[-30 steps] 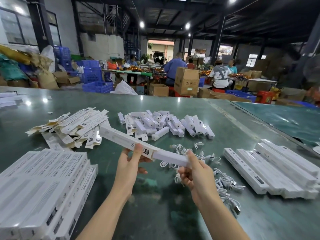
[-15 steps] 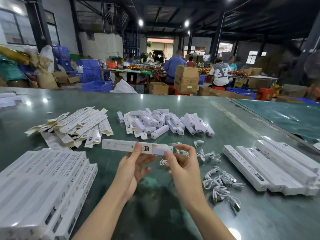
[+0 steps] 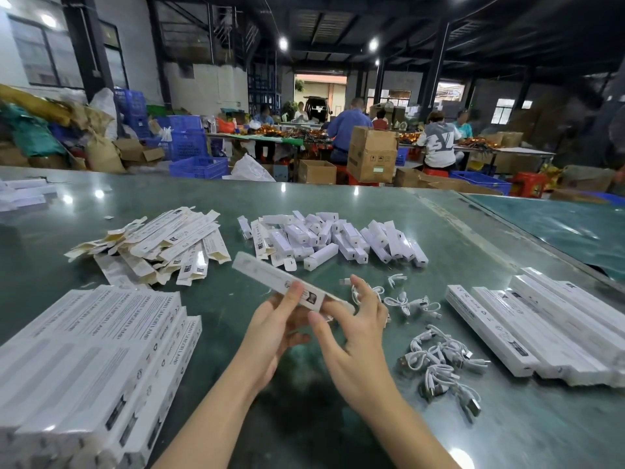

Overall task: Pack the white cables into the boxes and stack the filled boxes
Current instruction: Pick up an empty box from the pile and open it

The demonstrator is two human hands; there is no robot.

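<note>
Long white box [image 3: 270,275]: held above green table [image 3: 338,211], tilted, far end up-left | Left hand [image 3: 274,330]: grips box from below, thumb on top | Right hand [image 3: 355,333]: fingers spread at box's near end, grasp indeterminate | Loose white cables [image 3: 439,360]: right of box.

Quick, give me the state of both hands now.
Left hand: holding the long white box, thumb on top.
Right hand: fingers at the box's near end; grip cannot be told.
</note>
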